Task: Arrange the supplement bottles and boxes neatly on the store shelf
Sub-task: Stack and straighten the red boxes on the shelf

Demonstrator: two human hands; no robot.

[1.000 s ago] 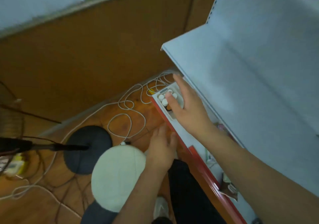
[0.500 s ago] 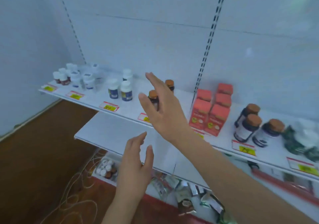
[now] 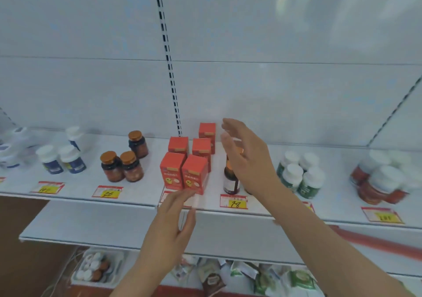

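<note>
The head view shows the right hand (image 3: 245,157) raised with fingers straight and spread, holding nothing, in front of a dark bottle (image 3: 231,180) on the white shelf (image 3: 141,193). The left hand (image 3: 170,232), fingers loosely extended and empty, reaches toward the red boxes (image 3: 183,173) standing just left of that bottle.

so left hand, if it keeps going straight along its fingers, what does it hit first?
Probably the front right red cardboard box: the left hand points its open fingers up at the box's base. Depth is unclear.
</note>
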